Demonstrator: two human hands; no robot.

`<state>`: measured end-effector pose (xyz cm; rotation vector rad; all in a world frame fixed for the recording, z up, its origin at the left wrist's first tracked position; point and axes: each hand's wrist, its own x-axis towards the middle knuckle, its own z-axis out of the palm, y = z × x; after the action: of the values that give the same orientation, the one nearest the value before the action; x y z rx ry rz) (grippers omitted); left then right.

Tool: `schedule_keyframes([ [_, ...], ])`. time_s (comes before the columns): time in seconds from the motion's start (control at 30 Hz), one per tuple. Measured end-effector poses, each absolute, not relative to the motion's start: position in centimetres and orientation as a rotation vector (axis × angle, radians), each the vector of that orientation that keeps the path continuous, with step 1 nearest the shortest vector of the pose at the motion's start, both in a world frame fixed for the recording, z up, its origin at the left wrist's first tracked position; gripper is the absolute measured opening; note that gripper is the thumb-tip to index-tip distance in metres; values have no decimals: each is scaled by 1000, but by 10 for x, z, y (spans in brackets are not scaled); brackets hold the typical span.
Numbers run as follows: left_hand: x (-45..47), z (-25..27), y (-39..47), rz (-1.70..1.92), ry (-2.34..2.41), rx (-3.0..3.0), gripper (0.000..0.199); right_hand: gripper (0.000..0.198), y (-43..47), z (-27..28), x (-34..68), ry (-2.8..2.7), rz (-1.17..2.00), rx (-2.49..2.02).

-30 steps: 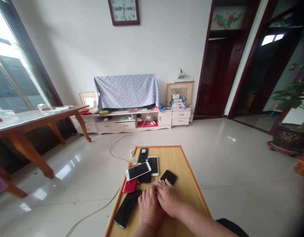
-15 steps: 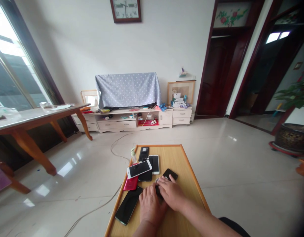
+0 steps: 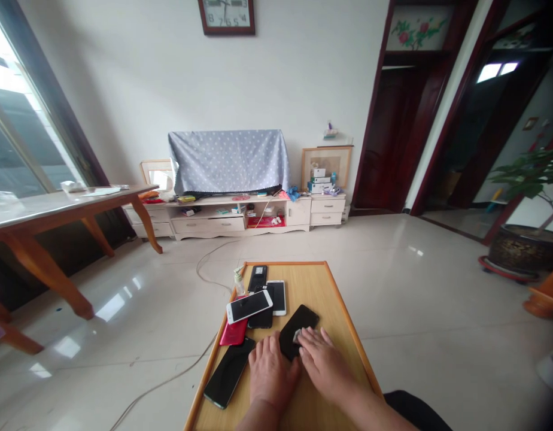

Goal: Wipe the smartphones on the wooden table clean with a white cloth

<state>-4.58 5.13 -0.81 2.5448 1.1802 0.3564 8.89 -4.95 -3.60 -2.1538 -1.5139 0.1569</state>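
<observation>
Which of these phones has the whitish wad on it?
The black phone farthest right on the wooden table. The whitish wad rests on it, by the fingers of your right hand; the other phones, to its left, show none.

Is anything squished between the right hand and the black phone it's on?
Yes, a small pale wad pokes out from under the right hand, on top of the black phone. Nothing else visible is between them.

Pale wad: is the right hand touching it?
Touching. The head view shows fingertips of the right hand on the pale wad, above the black phone.
</observation>
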Motion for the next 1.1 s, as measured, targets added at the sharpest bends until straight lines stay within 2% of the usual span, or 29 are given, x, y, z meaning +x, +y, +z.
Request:
schedule_keyframes([
  [0.17,-44,-9,50,388,1184,2559,62,52,-47,-23,101,-1373,131,-2284],
  [0.37,-46,-15,56,325,1156,2553,59,47,-53,-21,69,-1572,210,-2085],
  [0.6,-43,-5,50,337,1198,2561,63,55,-35,-20,105,-1335,122,-2277],
  [0.8,-46,-10,55,324,1176,2542,51,47,-35,-22,71,-1625,216,-2022],
  [0.97,-44,-6,53,351,1181,2511,63,50,-23,-21,111,-1389,86,-2238],
  [1.1,-44,-8,53,354,1181,2507,65,52,-19,-22,108,-1363,56,-2262],
])
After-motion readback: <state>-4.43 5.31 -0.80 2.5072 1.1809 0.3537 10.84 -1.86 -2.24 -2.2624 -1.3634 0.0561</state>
